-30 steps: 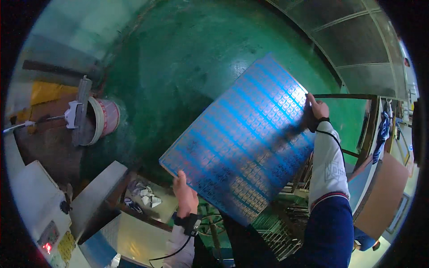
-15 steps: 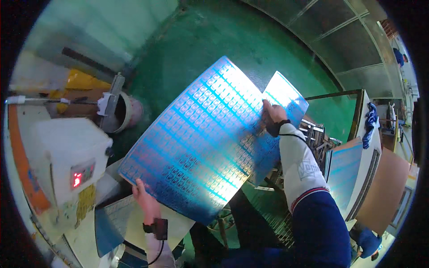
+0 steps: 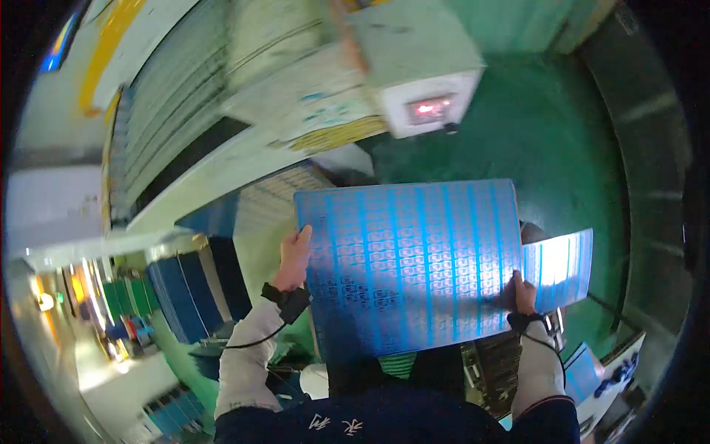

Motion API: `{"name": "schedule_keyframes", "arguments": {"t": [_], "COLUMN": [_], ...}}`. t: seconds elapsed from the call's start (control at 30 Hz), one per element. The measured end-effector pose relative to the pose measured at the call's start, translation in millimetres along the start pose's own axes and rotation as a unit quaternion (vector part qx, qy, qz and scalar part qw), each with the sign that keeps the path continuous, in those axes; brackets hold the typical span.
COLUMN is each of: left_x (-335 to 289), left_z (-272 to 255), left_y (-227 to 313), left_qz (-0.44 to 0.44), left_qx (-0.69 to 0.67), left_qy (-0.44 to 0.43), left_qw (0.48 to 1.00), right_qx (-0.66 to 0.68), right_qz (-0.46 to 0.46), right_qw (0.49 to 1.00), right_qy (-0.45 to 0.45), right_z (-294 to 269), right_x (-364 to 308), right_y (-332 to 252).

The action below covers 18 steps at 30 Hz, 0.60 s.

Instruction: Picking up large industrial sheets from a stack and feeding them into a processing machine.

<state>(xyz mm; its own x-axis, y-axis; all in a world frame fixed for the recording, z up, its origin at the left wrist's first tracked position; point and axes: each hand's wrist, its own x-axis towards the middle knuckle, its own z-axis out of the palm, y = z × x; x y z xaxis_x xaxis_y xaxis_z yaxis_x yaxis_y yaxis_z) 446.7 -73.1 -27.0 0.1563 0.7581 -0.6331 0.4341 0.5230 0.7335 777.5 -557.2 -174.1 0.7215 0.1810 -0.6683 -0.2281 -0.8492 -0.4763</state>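
A large blue panel (image 3: 407, 259) with rows of small repeated copper-toned patterns, like a circuit board panel, is held in front of my body. My left hand (image 3: 294, 255) grips its left edge, thumb on the upper face. At the right edge my right hand (image 3: 524, 292) is closed on the same panel, its fingers partly hidden. Just beyond that hand, a second shiny blue panel (image 3: 558, 266) shows, partly covered by the first. I cannot tell whether the two touch or what supports the second one.
A white machine box with a red lit display (image 3: 429, 109) stands ahead, beside a long pale conveyor-like machine (image 3: 244, 148). Dark blue panels (image 3: 185, 292) stand upright at the left. A metal rack (image 3: 492, 370) lies below my right forearm. Green floor (image 3: 540, 140) shows far right.
My view has swung left, so the display box now appears ahead rather than at left. The held panel has gone from slanted to nearly level across my front; both hands still grip it.
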Motion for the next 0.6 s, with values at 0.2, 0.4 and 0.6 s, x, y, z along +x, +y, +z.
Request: {"name": "schedule_keyframes", "arguments": {"t": [0.2, 0.4, 0.6], "left_x": [-10, 11, 40], "left_z": [-105, -209, -292], "left_y": [-9, -74, -136], "left_qz": [-0.006, -0.045, -0.081], "left_qx": [0.026, 0.036, 0.014], "left_qy": [0.082, 0.123, 0.135], "left_qw": [0.996, 0.991, 0.987], "right_qx": [0.085, 0.028, -0.042], "right_qz": [0.03, 0.0, 0.017], "right_qw": [0.984, 0.97, 0.963], "right_qy": [-0.154, -0.241, -0.264], "right_z": [34, 66, 136], "right_x": [-41, -107, -160], "right_y": [-48, -143, -184]}}
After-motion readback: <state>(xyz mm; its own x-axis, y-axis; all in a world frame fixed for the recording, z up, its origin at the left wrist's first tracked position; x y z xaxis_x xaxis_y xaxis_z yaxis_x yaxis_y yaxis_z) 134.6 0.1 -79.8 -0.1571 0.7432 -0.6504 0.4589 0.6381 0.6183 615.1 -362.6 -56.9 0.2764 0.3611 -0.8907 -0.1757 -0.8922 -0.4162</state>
